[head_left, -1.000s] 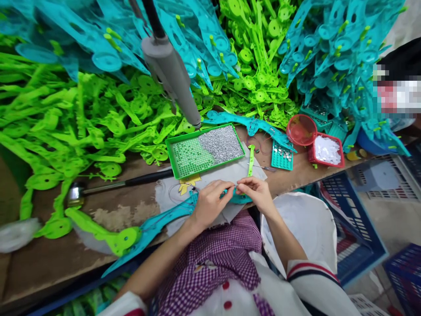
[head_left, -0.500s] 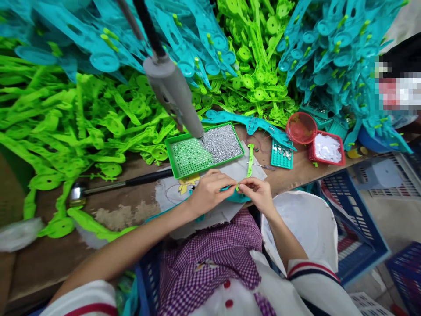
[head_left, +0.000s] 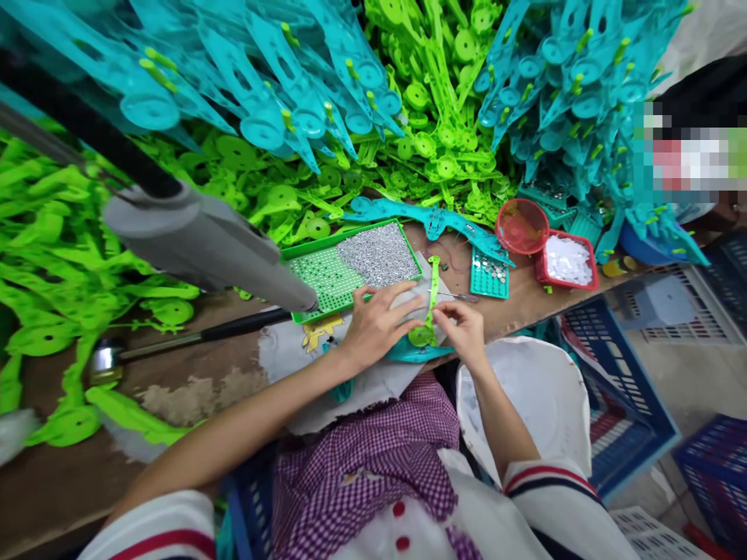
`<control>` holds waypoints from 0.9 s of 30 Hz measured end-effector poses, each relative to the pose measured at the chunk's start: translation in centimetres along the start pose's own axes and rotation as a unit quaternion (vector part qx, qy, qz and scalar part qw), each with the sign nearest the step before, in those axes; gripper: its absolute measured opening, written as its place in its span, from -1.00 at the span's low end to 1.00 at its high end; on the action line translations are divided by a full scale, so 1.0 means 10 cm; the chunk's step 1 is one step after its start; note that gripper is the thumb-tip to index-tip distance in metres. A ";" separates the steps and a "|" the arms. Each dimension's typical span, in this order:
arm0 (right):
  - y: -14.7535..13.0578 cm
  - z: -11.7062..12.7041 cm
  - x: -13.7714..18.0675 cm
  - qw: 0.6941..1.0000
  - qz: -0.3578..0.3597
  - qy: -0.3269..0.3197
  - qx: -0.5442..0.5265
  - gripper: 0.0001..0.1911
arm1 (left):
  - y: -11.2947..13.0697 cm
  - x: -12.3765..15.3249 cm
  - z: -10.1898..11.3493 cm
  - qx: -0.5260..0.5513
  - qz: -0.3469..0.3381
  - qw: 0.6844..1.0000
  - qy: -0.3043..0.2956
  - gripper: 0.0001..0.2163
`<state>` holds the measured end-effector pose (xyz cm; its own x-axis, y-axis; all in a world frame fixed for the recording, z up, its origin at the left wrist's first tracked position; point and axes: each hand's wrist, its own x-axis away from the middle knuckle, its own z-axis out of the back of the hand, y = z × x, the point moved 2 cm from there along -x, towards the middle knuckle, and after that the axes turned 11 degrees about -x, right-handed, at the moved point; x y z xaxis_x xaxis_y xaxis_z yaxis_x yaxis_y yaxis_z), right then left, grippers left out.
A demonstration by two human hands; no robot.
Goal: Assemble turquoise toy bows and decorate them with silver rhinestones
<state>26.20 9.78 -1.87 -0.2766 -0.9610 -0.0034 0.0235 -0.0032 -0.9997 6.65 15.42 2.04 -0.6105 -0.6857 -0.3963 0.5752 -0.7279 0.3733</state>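
Note:
My left hand [head_left: 379, 325] is over the grey cloth [head_left: 297, 400], fingers spread and nothing visible in them. Its fingertips are close to a long lime-green plastic part [head_left: 434, 284] with a round end, which overlaps a teal plastic part [head_left: 412, 350] at the table edge. To the right of the green part, my right hand [head_left: 465, 330] has thumb and forefinger pinched together; what they hold is too small to make out. A grey powered screwdriver [head_left: 204, 241] hangs at the left, its tip over the corner of a green tray [head_left: 315, 284] of small metal pieces.
Piles of lime-green parts [head_left: 257, 187] and teal parts [head_left: 327, 85] line the back. A hammer [head_left: 187, 342] lies left. A thin screwdriver [head_left: 467, 297], a teal tray [head_left: 490, 284] of round metal pieces and a red box [head_left: 566, 260] of white pieces are right. A person is at far right.
My left hand's fingers have spread and parted from the right hand's, exposing the green part's round end. The hanging screwdriver has swung left and lower. The view has shifted slightly.

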 end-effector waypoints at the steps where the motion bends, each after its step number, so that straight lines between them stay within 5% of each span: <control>1: 0.03 0.06 -0.12 0.999 0.021 0.020 0.032 -0.74 | 0.02 0.00 -0.05 -0.017 -0.011 1.000 -0.001 -0.71; 10: 0.30 0.19 -0.80 0.947 0.071 -0.056 0.307 -0.76 | 0.01 0.11 -0.64 0.030 -0.034 0.981 -0.191 -0.52; 20: 0.09 0.16 -0.84 0.861 0.082 -0.157 0.477 -0.73 | -0.03 0.08 -0.63 0.016 -0.042 0.976 -0.214 -0.54; 27: -0.14 0.04 -0.95 0.735 0.117 -0.272 0.611 -0.69 | -0.04 0.08 -0.66 0.028 -0.060 0.976 -0.209 -0.56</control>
<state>29.16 18.84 -0.45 0.2882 -0.9423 0.1703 0.9457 0.2522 -0.2053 9.57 15.17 -3.92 -0.8468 -0.5277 -0.0670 0.4632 -0.7934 0.3950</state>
